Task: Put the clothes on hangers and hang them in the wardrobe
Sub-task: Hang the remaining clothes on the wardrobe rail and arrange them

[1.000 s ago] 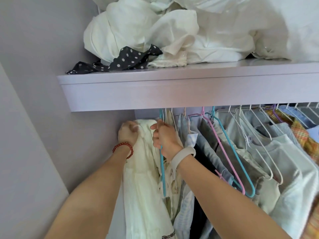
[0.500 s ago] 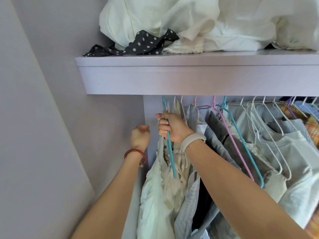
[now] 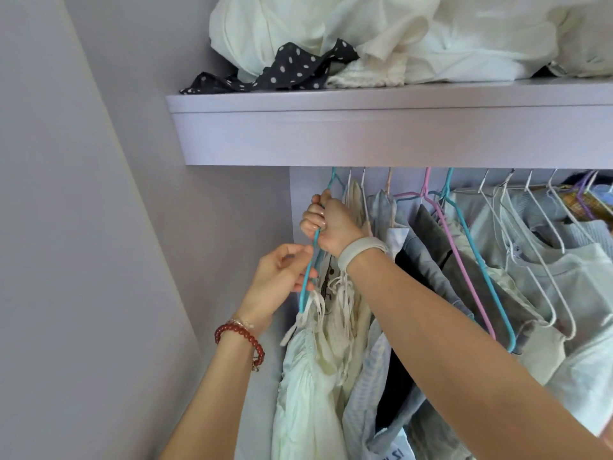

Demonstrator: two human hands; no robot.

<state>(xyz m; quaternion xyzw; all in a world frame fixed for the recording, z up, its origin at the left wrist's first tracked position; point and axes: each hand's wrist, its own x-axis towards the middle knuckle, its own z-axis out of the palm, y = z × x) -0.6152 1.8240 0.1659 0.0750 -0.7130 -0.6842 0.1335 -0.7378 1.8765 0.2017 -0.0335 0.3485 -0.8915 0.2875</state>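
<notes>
Cream-white strappy garment (image 3: 308, 376) hangs from a thin blue wire hanger (image 3: 306, 280) at the wardrobe's far left. Right hand (image 3: 331, 224) grips the hanger's neck; left hand (image 3: 282, 280) pinches its arm. No writing reads clearly.

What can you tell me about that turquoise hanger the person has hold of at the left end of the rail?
The turquoise hanger is thin, smooth-coated wire by the look of it. It is the leftmost on the rail; its hook runs up behind the shelf front, so the rail itself is hidden. It hangs steeply tilted, one arm slanting down to the left. The right hand grips it just below the hook; the left hand touches its lower arm with the fingers. A cream strappy garment hangs from its lower end by its thin straps.
</notes>
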